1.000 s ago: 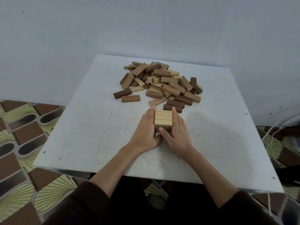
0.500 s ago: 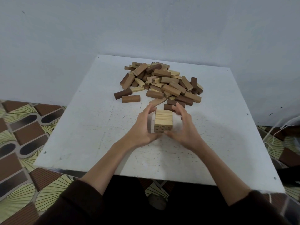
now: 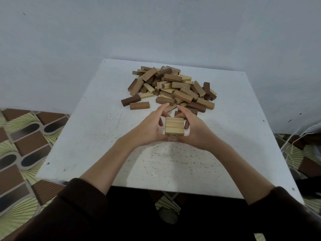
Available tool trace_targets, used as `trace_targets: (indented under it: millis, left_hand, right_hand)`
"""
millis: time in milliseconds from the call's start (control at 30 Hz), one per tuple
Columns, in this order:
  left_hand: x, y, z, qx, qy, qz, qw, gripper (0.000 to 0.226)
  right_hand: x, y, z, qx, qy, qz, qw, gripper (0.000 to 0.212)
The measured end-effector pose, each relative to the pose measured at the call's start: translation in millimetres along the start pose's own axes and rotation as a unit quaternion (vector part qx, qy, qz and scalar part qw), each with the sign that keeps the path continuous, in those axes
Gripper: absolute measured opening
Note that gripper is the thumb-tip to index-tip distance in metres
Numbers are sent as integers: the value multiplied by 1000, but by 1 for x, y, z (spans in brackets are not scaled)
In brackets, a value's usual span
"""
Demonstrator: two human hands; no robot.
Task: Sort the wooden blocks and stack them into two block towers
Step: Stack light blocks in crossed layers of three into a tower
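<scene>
Cupping the short pale block tower (image 3: pixel 174 126) near the table's (image 3: pixel 86 136) middle, left hand (image 3: pixel 150 126) and right hand (image 3: pixel 192 130) curl round its sides; an uneven squeeze could skew the layers or nudge them into the unsorted pile (image 3: pixel 173 87) just behind

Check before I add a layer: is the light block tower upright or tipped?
Upright: the light tower sits squarely, top level, between left hand and right hand.

Two bare forearms are seen, left hand (image 3: pixel 150 126) and right hand (image 3: pixel 194 129) uncovered. Dark brown sleeves (image 3: pixel 81 202) are worn, pushed up to mid-forearm. No rings or watch are visible.
</scene>
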State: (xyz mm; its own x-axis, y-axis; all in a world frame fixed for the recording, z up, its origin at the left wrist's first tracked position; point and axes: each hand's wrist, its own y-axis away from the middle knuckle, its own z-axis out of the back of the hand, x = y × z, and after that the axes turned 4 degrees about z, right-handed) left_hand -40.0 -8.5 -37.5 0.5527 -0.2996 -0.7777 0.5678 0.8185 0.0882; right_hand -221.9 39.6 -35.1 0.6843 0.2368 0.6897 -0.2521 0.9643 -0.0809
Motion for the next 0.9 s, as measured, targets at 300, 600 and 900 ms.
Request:
trace_targets:
  millis: [300, 600, 900]
  left_hand:
    - [2, -4, -4, -5, -5, 1, 1000, 103]
    - [0, -5, -3, -7, -4, 5, 1000, 102]
    - [-6, -4, 2, -4, -11, -17, 1000, 106]
  right_hand:
    - [5, -3, 2, 2, -5, 19, 1000, 93]
    - [2, -6, 2, 5, -21, 3, 1000, 92]
    - [1, -6, 6, 1, -15, 12, 1000, 94]
